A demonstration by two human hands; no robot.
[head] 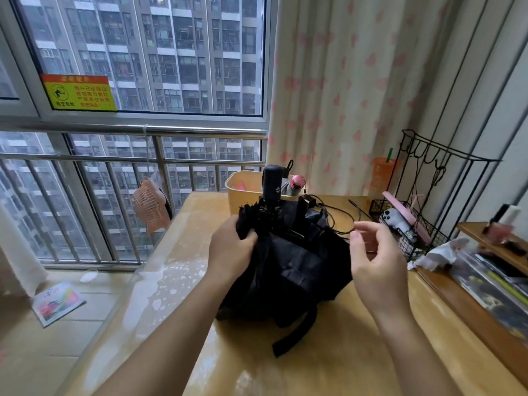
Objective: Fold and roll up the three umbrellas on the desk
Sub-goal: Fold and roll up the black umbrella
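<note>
Pleating step, I judge: the black umbrella (291,261) sits in the middle of the desk (357,352), handle toward the far edge, left hand (231,247) gripping its bunched canopy. The right hand (374,252) hovers beside it, loosely curled and empty (it should gather the remaining folds).

Black umbrella (288,252), yellow bin (243,190), pink-hearted curtain (351,81).

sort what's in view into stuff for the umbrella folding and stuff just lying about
For the job: black umbrella, left hand gripping its folds, right hand beside it, what looks like a pink-handled umbrella behind.
Lying about: yellow bin, black cable, wire rack, orange cup, phone, orange fan.
</note>
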